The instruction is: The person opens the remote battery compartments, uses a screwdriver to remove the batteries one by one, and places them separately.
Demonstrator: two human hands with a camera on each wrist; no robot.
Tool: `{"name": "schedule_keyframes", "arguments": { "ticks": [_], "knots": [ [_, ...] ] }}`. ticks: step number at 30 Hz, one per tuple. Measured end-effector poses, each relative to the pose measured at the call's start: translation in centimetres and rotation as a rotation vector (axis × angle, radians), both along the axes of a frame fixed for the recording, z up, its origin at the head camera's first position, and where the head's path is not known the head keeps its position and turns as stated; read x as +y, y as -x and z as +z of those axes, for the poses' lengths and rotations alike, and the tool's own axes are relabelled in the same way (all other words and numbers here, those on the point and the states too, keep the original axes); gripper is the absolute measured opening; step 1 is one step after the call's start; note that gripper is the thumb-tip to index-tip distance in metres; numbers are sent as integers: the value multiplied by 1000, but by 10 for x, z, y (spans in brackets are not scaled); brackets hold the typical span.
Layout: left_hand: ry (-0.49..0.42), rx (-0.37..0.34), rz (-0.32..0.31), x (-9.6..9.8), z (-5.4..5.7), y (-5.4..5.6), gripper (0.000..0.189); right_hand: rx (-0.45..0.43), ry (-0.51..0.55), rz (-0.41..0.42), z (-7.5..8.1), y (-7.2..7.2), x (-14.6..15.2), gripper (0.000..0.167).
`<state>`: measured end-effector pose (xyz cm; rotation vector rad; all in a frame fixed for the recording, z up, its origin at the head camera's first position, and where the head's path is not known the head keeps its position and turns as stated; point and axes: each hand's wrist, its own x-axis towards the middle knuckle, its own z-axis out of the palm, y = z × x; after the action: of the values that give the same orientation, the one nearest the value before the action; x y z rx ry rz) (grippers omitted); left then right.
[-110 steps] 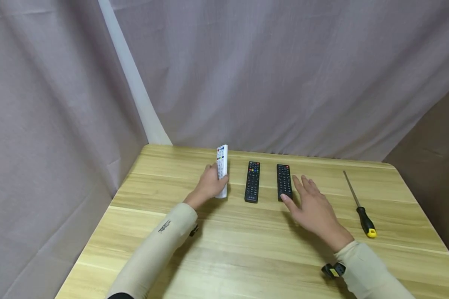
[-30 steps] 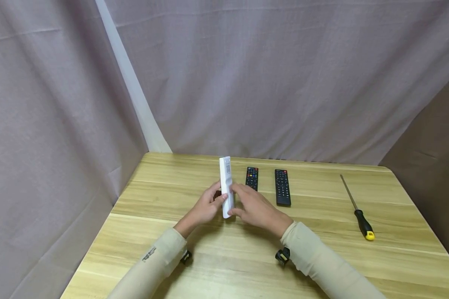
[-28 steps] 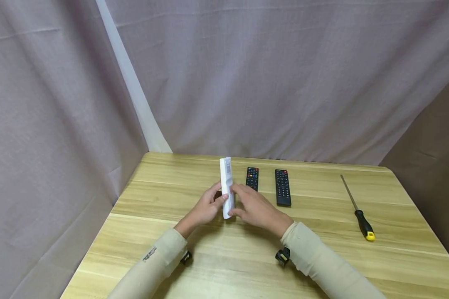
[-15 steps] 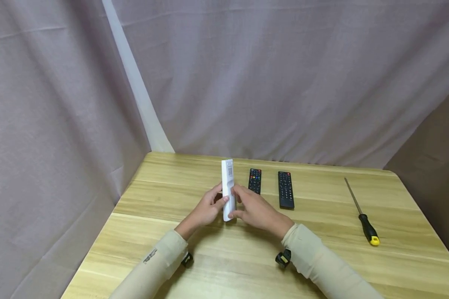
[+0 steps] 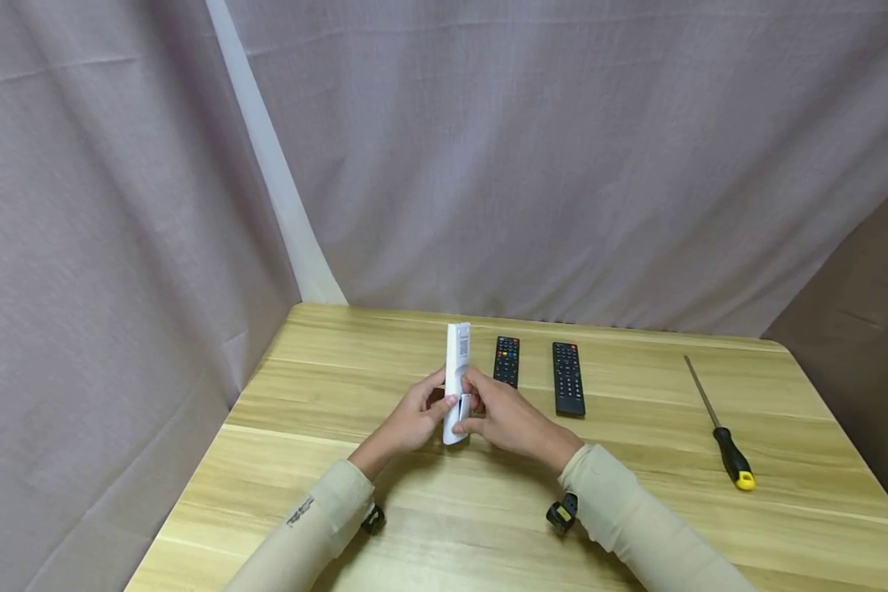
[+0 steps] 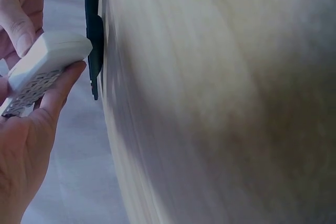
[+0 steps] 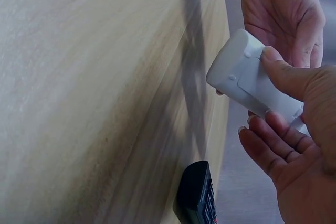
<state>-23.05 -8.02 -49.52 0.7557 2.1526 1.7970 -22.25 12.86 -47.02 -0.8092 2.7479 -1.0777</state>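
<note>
A white remote control [image 5: 456, 352] is held up above the table, back toward the head camera, with a printed code near its far end. My left hand [image 5: 412, 418] grips it from the left, thumb on the back and fingers under the keypad side, as the left wrist view shows. My right hand [image 5: 509, 418] pinches the battery cover [image 5: 465, 406] lengthwise, thumb at the near end and forefinger at the far end. A dark gap shows along the cover's left edge, so it stands partly lifted. The right wrist view shows the cover's outline under the thumb.
Two black remote controls, the nearer one [image 5: 506, 358] partly behind the right hand and the other [image 5: 568, 380] farther right, lie on the wooden table [image 5: 459, 526]. A screwdriver [image 5: 729, 454] with a black and yellow handle lies at the right. Grey curtains [image 5: 525, 164] surround the table.
The right hand has come from beside the right black remote to the white one, which has been turned from keys up to back up. Within the last half second the battery cover has lifted at one edge.
</note>
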Motion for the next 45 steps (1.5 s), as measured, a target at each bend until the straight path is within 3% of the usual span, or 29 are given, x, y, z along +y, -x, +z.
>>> {"name": "schedule_keyframes", "arguments": {
  "ticks": [10, 16, 25, 30, 36, 45],
  "knots": [
    [-19, -44, 65, -3, 1, 0, 63, -42, 110, -31, -1, -9, 0, 37],
    [-25, -45, 119, -14, 1, -1, 63, 60, 128, -49, 1, -14, 2, 24],
    [4, -80, 206, -43, -3, -6, 65, 211, 26, -23, -3, -21, 6, 5],
    [-2, -74, 212, -49, 0, -7, 63, 261, -34, 3, -6, -21, 5, 11],
    [-15, -52, 201, -49, 6, -8, 63, 349, -187, -2, -11, -21, -3, 18],
    [-22, -58, 215, -49, 9, -7, 63, 350, -404, -2, -20, -23, -17, 21]
  ]
}}
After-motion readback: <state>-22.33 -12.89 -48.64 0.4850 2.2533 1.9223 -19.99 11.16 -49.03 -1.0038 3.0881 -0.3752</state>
